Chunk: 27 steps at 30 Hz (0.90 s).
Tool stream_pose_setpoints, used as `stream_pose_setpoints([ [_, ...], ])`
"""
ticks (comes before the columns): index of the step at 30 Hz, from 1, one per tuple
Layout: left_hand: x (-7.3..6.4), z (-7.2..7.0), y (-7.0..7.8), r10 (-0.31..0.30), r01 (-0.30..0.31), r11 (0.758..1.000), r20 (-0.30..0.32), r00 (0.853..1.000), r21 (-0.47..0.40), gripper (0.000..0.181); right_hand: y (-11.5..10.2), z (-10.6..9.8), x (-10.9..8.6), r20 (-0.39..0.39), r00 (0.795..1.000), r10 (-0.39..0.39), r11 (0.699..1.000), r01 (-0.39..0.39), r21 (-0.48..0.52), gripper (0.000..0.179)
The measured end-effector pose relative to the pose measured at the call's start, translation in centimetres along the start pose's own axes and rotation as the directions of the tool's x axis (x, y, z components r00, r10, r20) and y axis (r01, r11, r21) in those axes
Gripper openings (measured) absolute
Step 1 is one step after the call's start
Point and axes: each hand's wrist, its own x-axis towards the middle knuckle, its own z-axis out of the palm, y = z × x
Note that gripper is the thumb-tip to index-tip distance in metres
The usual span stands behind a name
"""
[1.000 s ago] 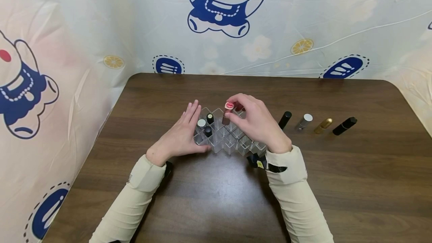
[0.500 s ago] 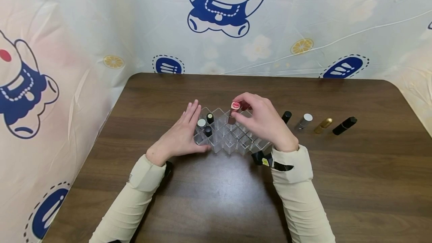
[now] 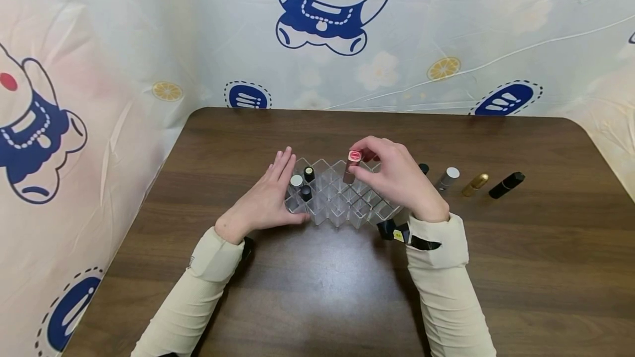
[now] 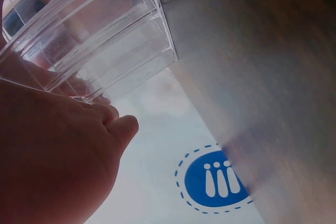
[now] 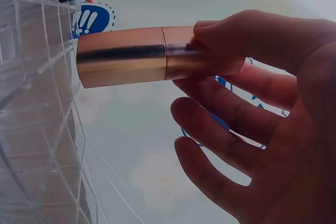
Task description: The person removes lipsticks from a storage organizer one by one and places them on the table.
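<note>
My right hand (image 3: pixel 399 178) pinches a rose-gold lipstick (image 5: pixel 123 57) by its red-marked end, between thumb and fingers. The lipstick is held upright over the back of a clear lipstick organizer (image 3: pixel 338 211), its lower end close above the cells in the right wrist view. Straight-fingered, my left hand (image 3: pixel 265 197) rests against the organizer's left side, thumb at the front edge. Beside that hand, a white-topped tube (image 3: pixel 296 181) and two dark tubes, one a black tube (image 3: pixel 306 193), stand in the left cells.
Right of the organizer, a silver tube (image 3: pixel 448 178), a gold lipstick (image 3: pixel 475 184) and a black tube (image 3: pixel 506 185) lie in a row on the brown table (image 3: pixel 317 302). Another black tube (image 3: pixel 424 169) is mostly hidden behind my right hand. A patterned curtain (image 3: pixel 412 21) hangs behind.
My right hand has moved to the right above the organizer with the lipstick, covering more of the nearest black tube. The left hand has stayed in place.
</note>
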Motion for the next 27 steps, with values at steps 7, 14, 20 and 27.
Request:
stream_pose_setpoints([
  [7, 0.0, 0.0, 0.0, -0.006, 0.006, 1.000, 0.007, 1.000, -0.001, 0.125, 0.1, -0.4, -0.2, 0.002, 1.000, 0.012, 1.000, -0.012, -0.016, 0.020],
  [14, 0.0, 0.0, 0.0, -0.005, 0.005, 1.000, 0.006, 1.000, 0.000, 0.125, 0.2, -1.0, -0.5, 0.009, 0.999, 0.043, 0.999, -0.043, -0.021, 0.021],
  [20, 0.0, 0.1, 0.0, -0.006, 0.006, 1.000, 0.009, 1.000, 0.004, 0.126, 0.7, -1.8, -1.0, 0.013, 0.998, 0.066, 0.998, -0.066, -0.015, 0.024],
  [27, 0.0, 0.0, 0.0, -0.005, 0.005, 1.000, 0.007, 1.000, 0.005, 0.125, 1.5, -2.3, -1.4, -0.011, 0.998, 0.057, 0.998, -0.057, -0.022, 0.023],
])
